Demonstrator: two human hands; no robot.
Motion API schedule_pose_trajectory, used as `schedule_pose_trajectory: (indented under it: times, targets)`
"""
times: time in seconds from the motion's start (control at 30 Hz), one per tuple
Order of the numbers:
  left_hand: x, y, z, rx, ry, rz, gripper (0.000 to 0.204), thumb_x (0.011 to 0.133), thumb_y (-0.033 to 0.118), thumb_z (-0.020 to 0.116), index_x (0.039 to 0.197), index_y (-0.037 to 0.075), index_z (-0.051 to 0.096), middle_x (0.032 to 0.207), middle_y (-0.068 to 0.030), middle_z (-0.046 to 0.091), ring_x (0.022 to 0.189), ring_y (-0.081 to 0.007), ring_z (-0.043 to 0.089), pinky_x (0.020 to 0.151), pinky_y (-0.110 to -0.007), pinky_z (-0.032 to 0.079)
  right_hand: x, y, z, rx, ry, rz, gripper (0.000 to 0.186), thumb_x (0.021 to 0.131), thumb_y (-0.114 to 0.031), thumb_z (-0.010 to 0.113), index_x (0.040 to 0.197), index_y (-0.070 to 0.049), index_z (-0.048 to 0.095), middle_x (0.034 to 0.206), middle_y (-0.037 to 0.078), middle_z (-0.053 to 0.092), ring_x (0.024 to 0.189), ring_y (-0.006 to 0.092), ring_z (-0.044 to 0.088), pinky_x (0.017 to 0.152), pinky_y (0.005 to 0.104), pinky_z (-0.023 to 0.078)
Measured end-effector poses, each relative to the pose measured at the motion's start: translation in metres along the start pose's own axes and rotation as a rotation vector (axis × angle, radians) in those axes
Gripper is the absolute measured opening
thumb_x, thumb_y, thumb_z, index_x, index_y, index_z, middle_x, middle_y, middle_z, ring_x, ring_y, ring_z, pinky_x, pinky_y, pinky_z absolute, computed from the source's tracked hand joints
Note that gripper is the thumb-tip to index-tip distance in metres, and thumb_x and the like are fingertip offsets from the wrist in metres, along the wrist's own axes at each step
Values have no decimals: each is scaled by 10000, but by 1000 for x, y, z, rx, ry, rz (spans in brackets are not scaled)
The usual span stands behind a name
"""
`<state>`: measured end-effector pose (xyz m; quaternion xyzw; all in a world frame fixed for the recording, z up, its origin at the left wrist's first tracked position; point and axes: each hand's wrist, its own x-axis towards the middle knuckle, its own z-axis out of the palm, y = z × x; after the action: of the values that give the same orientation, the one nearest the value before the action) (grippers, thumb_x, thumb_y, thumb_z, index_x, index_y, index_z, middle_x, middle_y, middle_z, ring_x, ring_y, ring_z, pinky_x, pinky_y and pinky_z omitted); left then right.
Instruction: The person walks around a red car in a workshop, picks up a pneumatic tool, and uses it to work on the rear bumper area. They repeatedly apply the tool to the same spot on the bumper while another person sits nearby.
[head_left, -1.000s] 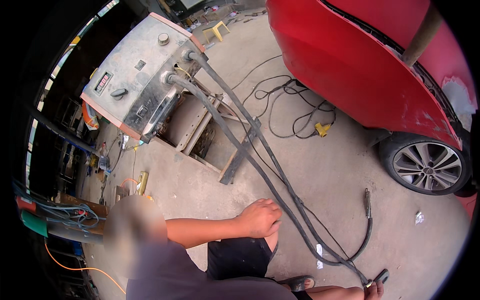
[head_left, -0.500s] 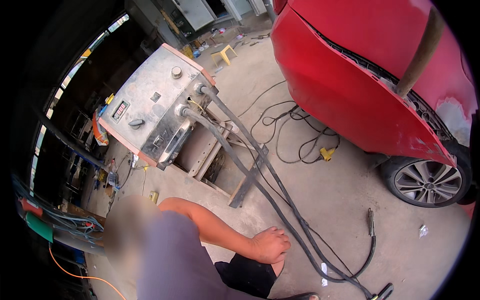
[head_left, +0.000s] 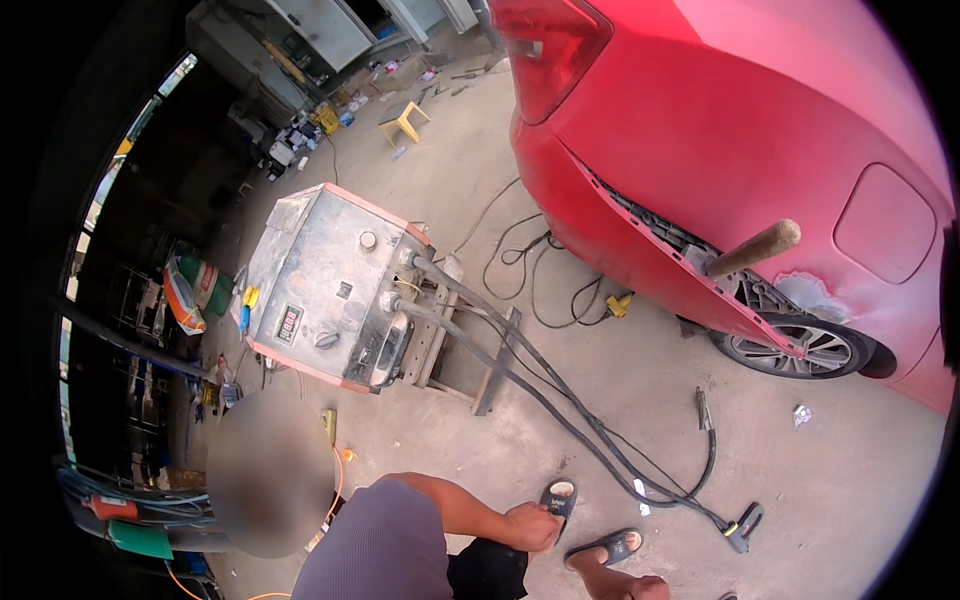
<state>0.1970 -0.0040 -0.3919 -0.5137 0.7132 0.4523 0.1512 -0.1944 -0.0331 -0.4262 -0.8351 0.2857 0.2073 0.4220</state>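
My left hand (head_left: 532, 525) rests at my knee above my sandalled feet, fingers curled down over it. My right hand (head_left: 648, 588) shows at the bottom edge, mostly cut off. Right of my hands, a black handled tool (head_left: 740, 530) on two thick cables lies on the floor (head_left: 800, 500), and a metal clamp (head_left: 703, 410) on a cable lies above it. The cables run from a grey machine (head_left: 310, 270) with dials and a red display, on a metal stand (head_left: 482, 385). A blurred patch hides what is left of my shoulder.
A red car (head_left: 730, 120) with a pulled-out bumper edge stands at right, a wooden shaft (head_left: 760, 245) sticking from the gap. Looped cords (head_left: 535, 290) lie beside it. A yellow stool (head_left: 405, 120) and clutter are behind; hoses (head_left: 90, 485) and dark shelving fill the left.
The view has tilted, showing more of the car and floor behind the machine. My right hand has left the black handled tool it was at a second ago and appears further left.
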Motion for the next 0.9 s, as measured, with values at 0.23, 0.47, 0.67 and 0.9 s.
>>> schedule_pose_trajectory:
  times: [0.23, 0.47, 0.67, 0.9]
  targets:
    - [-80, 82, 117, 377, 176, -436, 292, 891, 231, 517, 1050, 36, 667, 1003, -221, 689, 958, -348, 655, 832, -489, 512, -23, -159, -46, 2, -1, 108, 329, 876, -342, 562, 997, -69, 700, 877, 192, 705, 830, 344, 688, 741, 450, 538]
    - [-191, 128, 73, -409, 377, -613, 277, 904, 234, 513, 1054, 52, 657, 999, -216, 683, 944, -336, 652, 829, -480, 502, -32, -260, -105, -62, -107, -8, 381, 880, -380, 557, 1032, -60, 697, 952, 203, 690, 910, 350, 666, 792, 447, 523]
    - [-277, 129, 65, -667, 521, -700, 266, 911, 246, 512, 1029, 55, 654, 986, -210, 680, 930, -329, 651, 819, -474, 499, -23, -330, -137, -190, -133, -57, 426, 884, -412, 553, 1062, -52, 695, 1017, 212, 678, 979, 355, 646, 835, 444, 510]
    - [-403, 119, 146, -963, 700, -791, 257, 918, 259, 511, 999, 59, 651, 970, -204, 676, 914, -321, 651, 808, -468, 495, 5, -447, -106, -356, -250, -105, 480, 889, -450, 548, 1097, -42, 692, 1092, 222, 663, 1060, 360, 624, 886, 441, 496]
